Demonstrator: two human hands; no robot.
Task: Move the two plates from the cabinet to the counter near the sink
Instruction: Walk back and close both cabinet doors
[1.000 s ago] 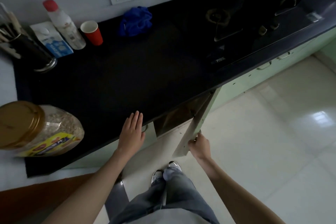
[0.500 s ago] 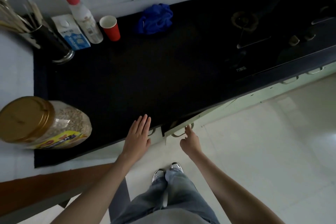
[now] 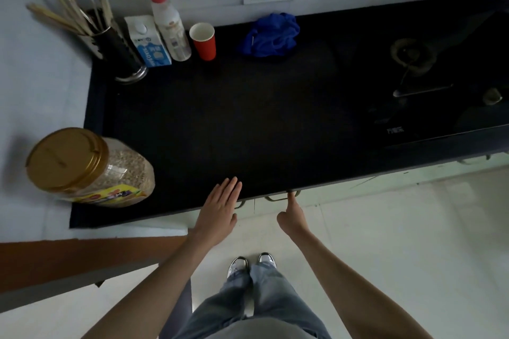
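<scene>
Plates are nowhere in view, so their look cannot be told; presumably they sit behind the pale green cabinet door (image 3: pixel 278 202) under the counter edge. From the left: a clear plastic jar of grain with a gold lid (image 3: pixel 88 166) lies on its side at the end of the black stone counter (image 3: pixel 248 118). Next, the left hand (image 3: pixel 219 215) rests flat and spread on the counter's edge, gripping nothing. Just beside it, the right hand (image 3: pixel 292 217) touches the door's metal handle (image 3: pixel 278 197) with one extended fingertip. Plates likely handle stiff, fragile and slippery; take each by its rim.
</scene>
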